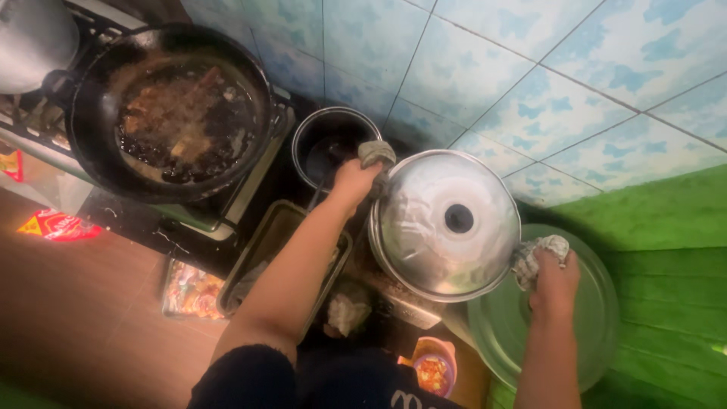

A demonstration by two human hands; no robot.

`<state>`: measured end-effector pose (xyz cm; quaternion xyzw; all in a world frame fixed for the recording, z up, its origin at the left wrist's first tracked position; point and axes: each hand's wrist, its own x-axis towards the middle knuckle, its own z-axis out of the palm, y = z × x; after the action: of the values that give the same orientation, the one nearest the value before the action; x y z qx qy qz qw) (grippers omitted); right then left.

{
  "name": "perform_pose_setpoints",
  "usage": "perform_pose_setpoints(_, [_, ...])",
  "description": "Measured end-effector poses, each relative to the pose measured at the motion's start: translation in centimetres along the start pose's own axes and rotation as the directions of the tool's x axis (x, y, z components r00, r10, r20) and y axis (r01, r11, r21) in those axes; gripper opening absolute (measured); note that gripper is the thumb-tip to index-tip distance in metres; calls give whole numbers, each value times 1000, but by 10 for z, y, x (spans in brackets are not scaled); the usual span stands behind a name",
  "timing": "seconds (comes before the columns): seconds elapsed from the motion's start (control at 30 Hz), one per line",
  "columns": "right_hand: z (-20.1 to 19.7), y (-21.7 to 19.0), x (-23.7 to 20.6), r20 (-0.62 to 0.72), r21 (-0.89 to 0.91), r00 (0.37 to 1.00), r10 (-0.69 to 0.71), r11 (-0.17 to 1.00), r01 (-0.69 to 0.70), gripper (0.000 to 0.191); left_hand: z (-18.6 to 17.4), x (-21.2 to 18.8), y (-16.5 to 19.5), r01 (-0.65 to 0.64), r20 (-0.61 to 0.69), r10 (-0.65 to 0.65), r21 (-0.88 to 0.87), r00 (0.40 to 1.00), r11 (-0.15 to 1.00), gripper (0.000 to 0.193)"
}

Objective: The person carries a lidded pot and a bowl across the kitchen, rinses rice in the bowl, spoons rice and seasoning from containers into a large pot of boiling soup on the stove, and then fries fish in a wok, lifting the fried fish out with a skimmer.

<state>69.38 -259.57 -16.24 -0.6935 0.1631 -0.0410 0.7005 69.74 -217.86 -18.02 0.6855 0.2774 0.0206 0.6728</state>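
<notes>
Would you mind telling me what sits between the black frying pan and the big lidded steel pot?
In the head view, a small dark pot with a steel rim sits between the frying pan and the lidded steel pot, beside the left hand.

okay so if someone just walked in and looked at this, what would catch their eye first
First, the shiny lidded steel pot at centre, gripped on both sides through rags by the left hand and right hand. Next, the black wok of dark frying food on the stove at upper left. A small empty steel pot sits between them against the blue tiled wall, and a big round lid lies lower right.
</notes>
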Motion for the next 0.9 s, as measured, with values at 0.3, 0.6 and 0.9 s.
perform_pose_setpoints(0.3, [-11,-12,-20,40,-103,997,65,993,-60,33,-11,-17,7,-43,8,42,189,999,981,39])
perform_pose_setpoints(0.6, [-92,-24,-86,-15,-152,950,-313,939,308,15,-55,-107,-21,-372,-425,364,69,829,926,41])
perform_pose_setpoints(0.9, [-61,-20,-165,609,-421,367,-703,105,901,17,-73,-272,-81,-413,-198,465,255,863,874,33])
